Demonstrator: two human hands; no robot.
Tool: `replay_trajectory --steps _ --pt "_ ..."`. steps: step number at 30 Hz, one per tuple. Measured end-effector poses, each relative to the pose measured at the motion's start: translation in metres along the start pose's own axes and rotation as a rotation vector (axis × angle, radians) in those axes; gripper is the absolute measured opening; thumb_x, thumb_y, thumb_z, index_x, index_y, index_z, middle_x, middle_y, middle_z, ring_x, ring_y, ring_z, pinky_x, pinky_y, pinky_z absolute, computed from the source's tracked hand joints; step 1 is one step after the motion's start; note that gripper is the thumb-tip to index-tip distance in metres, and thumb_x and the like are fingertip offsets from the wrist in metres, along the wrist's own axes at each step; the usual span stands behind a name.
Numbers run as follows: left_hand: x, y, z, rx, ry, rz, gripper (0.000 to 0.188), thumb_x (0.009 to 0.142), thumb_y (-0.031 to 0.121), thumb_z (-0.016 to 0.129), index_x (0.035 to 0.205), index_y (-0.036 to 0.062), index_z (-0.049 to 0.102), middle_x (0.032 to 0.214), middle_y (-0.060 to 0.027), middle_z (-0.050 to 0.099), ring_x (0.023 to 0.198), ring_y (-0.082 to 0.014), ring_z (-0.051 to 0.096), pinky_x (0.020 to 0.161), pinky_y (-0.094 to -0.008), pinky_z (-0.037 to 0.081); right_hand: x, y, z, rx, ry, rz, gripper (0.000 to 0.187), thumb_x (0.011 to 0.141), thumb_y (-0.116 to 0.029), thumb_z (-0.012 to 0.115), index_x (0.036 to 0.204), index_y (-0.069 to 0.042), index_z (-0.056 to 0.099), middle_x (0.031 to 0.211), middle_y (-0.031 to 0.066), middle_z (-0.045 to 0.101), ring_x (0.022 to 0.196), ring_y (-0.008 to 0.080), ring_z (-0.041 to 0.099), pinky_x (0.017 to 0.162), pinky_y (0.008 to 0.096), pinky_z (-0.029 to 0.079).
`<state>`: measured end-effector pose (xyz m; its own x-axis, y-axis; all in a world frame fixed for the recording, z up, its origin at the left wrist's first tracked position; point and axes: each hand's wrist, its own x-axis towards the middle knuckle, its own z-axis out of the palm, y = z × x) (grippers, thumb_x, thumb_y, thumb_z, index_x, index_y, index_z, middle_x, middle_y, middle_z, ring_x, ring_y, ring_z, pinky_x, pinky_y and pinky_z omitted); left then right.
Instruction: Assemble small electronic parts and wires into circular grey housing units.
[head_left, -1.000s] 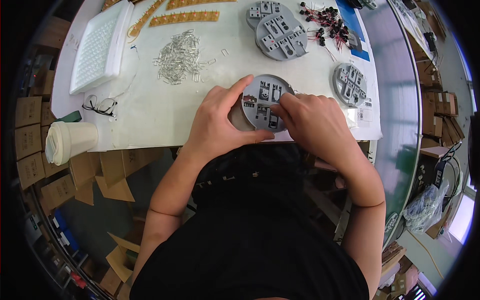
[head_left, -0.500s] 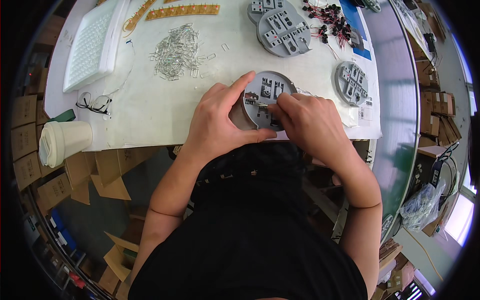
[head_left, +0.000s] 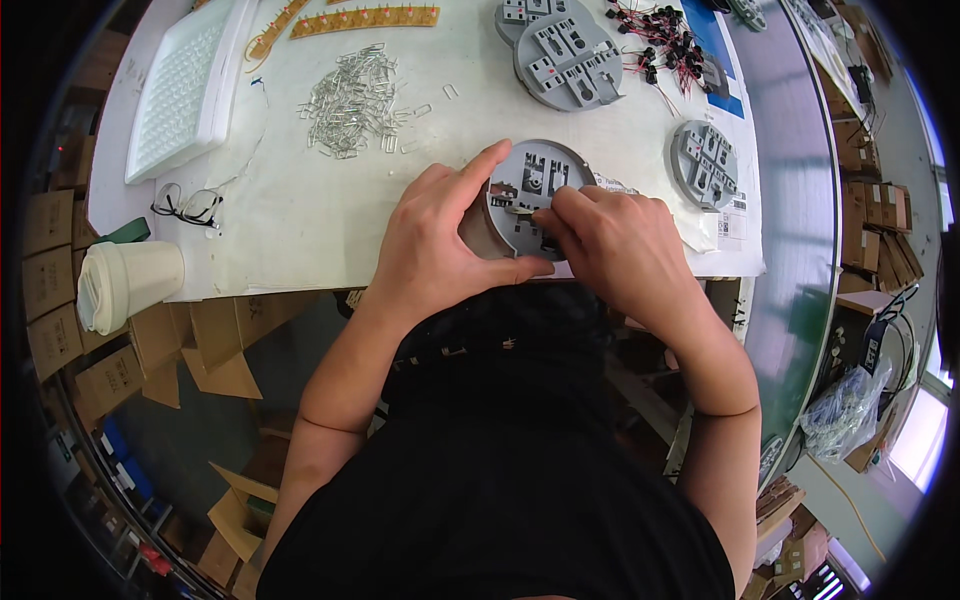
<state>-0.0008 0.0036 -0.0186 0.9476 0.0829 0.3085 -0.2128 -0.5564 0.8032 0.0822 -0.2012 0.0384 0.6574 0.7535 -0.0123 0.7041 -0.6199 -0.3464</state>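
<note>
The left hand (head_left: 430,240) is spread in a wide C, thumb and forefinger gripping the rim of the disc (head_left: 538,198), which lies between both hands. The right hand (head_left: 625,235) is narrowed to a pinch over the disc, seemingly on a thin piece (head_left: 522,211); its fingertips are partly hidden. Best to brace the rim firmly from the left and work the piece gently and squarely. Clips (head_left: 355,105) lie beyond the left hand.

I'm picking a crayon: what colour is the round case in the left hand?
The round case is grey, seen best in the head view.
</note>
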Motion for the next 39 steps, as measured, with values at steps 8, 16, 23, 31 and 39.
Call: replay_trajectory --steps 8,16,23,31,39 --pt "-0.001 0.000 -0.001 -0.010 0.000 -0.004 0.104 0.060 0.037 0.104 0.149 0.0034 0.063 0.097 -0.0109 0.073 0.091 -0.0288 0.067 0.086 -0.0423 0.057 0.000 0.004 0.005 0.020 0.081 -0.041 0.033 0.105 -0.030 0.068 0.083 -0.006 0.062 0.068 0.0137 0.066 0.061 0.0401 0.067 0.054 0.0501 0.052" --pt "0.000 0.001 -0.001 -0.003 -0.010 -0.004 0.104 0.060 0.037 0.104 0.149 0.0033 0.063 0.098 -0.0114 0.073 0.091 -0.0291 0.067 0.086 -0.0422 0.057 0.001 0.000 0.003 -0.009 0.051 -0.014 0.033 0.106 -0.030 0.066 0.084 -0.006 0.062 0.068 0.0141 0.067 0.062 0.0407 0.067 0.055 0.0507 0.052" --pt "0.001 0.000 0.000 -0.011 -0.011 0.004 0.105 0.061 0.037 0.104 0.150 0.0025 0.062 0.099 -0.0121 0.073 0.091 -0.0306 0.068 0.088 -0.0440 0.056 0.004 0.003 0.001 -0.007 0.025 -0.060 0.033 0.106 -0.031 0.066 0.085 -0.006 0.062 0.069 0.0136 0.067 0.063 0.0405 0.068 0.055 0.0511 0.052" --pt "-0.001 0.003 0.000 0.019 -0.008 0.014 0.105 0.061 0.038 0.104 0.150 0.0033 0.061 0.099 -0.0131 0.073 0.091 -0.0321 0.069 0.089 -0.0453 0.055 0.005 -0.003 0.003 -0.034 0.025 -0.074 0.017 0.097 -0.021 0.070 0.088 -0.007 0.067 0.071 0.0117 0.070 0.063 0.0363 0.071 0.055 0.0470 0.055" --pt "-0.004 -0.001 -0.002 0.047 -0.003 0.038 0.107 0.063 0.050 0.103 0.150 0.0039 0.061 0.100 -0.0126 0.073 0.091 -0.0320 0.070 0.089 -0.0450 0.056 0.012 -0.025 -0.033 -0.310 -0.199 -0.112 0.009 0.095 -0.017 0.070 0.093 -0.009 0.067 0.075 0.0100 0.071 0.063 0.0313 0.073 0.056 0.0443 0.055"
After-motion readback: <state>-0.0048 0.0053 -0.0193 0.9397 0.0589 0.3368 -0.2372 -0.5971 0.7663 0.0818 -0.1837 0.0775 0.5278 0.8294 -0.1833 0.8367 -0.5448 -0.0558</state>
